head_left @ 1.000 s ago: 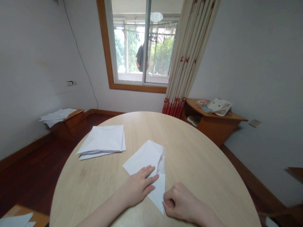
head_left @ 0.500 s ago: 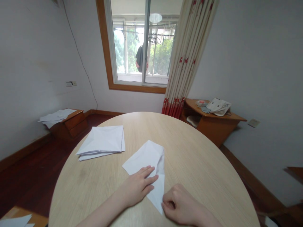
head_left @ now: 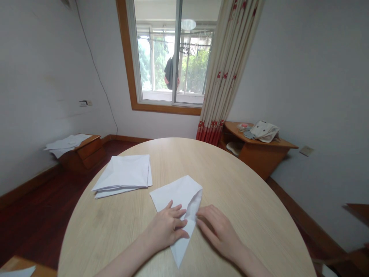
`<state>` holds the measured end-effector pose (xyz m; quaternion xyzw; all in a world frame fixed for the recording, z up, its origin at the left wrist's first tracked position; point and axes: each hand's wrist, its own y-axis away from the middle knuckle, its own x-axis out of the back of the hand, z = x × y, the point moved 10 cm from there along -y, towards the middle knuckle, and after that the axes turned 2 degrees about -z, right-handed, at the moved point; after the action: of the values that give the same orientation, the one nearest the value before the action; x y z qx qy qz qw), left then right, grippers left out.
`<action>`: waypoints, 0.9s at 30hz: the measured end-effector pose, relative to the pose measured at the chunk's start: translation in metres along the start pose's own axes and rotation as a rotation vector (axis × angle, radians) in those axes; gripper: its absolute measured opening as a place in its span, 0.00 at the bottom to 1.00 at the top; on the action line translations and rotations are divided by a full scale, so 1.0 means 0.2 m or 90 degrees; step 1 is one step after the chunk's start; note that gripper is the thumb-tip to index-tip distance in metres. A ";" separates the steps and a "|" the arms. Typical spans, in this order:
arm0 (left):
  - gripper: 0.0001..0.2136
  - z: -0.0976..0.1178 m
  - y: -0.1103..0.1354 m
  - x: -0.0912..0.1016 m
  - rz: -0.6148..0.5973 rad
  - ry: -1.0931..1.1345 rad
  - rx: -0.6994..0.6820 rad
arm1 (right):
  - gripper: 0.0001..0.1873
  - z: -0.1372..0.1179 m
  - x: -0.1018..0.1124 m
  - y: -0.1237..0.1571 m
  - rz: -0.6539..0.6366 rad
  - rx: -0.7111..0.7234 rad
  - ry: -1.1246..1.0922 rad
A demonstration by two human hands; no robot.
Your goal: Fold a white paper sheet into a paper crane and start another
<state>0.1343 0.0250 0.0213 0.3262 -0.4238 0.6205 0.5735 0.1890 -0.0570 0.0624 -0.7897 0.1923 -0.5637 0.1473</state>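
A white sheet of paper, folded into a kite-like shape, lies on the round wooden table with its narrow point towards me. Its right side carries a folded-over flap that stands slightly raised near the upper corner. My left hand rests flat on the paper's lower left part, fingers spread. At the paper's right edge, my right hand has its thumb and fingertips brought together on the flap's edge. The contact of those fingertips is partly hidden.
A stack of folded white paper lies at the left of the round table. Beyond are a small cabinet with papers, a corner desk holding a bag, a curtain and a window.
The paper has turned, its near point swinging left. My right hand went from a fist beside the near point to fingertips farther up the right edge. My left hand stays on the paper.
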 end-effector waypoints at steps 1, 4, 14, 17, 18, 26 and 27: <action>0.10 0.00 0.00 0.00 0.003 0.005 -0.003 | 0.10 -0.01 0.00 0.00 0.009 0.016 0.014; 0.11 -0.02 0.00 0.00 0.034 0.028 0.007 | 0.13 -0.02 0.00 0.00 0.036 0.044 0.076; 0.19 -0.13 0.03 0.05 0.152 0.087 0.142 | 0.28 -0.06 -0.02 0.01 0.071 0.100 0.294; 0.14 -0.09 0.03 0.04 0.136 0.067 0.090 | 0.27 -0.08 -0.03 0.01 0.074 0.125 0.318; 0.13 -0.07 0.03 0.04 0.128 0.063 0.076 | 0.26 -0.08 -0.03 0.01 0.078 0.136 0.317; 0.08 -0.01 0.04 0.02 0.069 0.079 0.047 | 0.19 -0.01 -0.01 0.02 0.054 0.096 0.269; 0.08 0.00 0.04 0.02 0.066 0.076 0.041 | 0.19 0.00 -0.01 0.02 0.048 0.086 0.267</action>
<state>0.1257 0.0271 0.0238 0.2841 -0.3851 0.6812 0.5540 0.1875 -0.0597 0.0595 -0.6357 0.2098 -0.7213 0.1775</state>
